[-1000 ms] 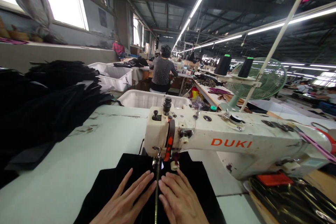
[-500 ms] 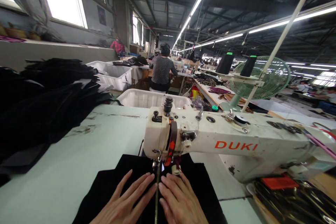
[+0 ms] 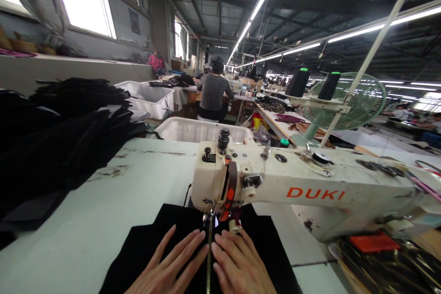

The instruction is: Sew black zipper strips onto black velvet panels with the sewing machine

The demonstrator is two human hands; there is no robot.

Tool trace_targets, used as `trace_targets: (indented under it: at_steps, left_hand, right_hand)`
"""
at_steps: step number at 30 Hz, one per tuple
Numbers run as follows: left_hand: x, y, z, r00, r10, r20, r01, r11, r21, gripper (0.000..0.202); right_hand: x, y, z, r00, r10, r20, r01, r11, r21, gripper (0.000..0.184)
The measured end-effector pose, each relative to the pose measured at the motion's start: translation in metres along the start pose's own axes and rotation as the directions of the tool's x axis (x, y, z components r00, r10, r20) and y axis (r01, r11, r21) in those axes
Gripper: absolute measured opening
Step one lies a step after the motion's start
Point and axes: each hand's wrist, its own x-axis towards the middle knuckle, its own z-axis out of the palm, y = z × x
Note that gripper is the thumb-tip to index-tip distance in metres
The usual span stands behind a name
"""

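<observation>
A black fabric piece [image 3: 138, 243] lies flat under the head of a white sewing machine [image 3: 268, 174]. Down its middle runs a narrow gold-coloured zipper [image 3: 209, 262], leading up to the presser foot [image 3: 208, 218]. My left hand [image 3: 168, 262] rests on the cloth left of this strip, fingers stretched out and spread. To the right of it my right hand [image 3: 237, 259] lies on the cloth, its fingers extended and close together, the tips near the presser foot. Neither hand grips anything. The needle point is too small to make out.
Stacked black fabric pieces [image 3: 69, 133] cover the table's left side. A white plastic bin [image 3: 193, 129] stands behind the machine. Dark zipper coils with a red object [image 3: 374, 242] lie at right. Thread cones [image 3: 298, 83] and a green fan [image 3: 347, 101] stand beyond. Further back sits a person [image 3: 215, 92].
The machine and both hands appear shifted slightly right in view, along with the background. The hands keep nearly the same place on the cloth.
</observation>
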Motion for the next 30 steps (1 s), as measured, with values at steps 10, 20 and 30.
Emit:
trace_targets:
  at_steps: [10, 20, 30]
  left_hand:
    - [0.000, 0.001, 0.003, 1.000, -0.006, -0.012, 0.007, 0.998, 0.065, 0.068]
    - [0.017, -0.008, -0.022, 0.995, -0.041, 0.091, 0.054, 0.988, -0.144, 0.088]
    - [0.022, -0.007, -0.023, 0.973, -0.082, 0.216, 0.126, 0.972, -0.197, 0.089]
  right_hand:
    - [0.007, -0.009, 0.011, 0.960, 0.089, -0.265, -0.087, 0.996, 0.021, 0.022]
    - [0.015, 0.006, -0.004, 0.999, 0.053, 0.008, -0.054, 0.998, 0.033, 0.029]
    - [0.013, 0.009, -0.002, 0.997, 0.057, 0.043, -0.059, 0.996, 0.066, 0.025]
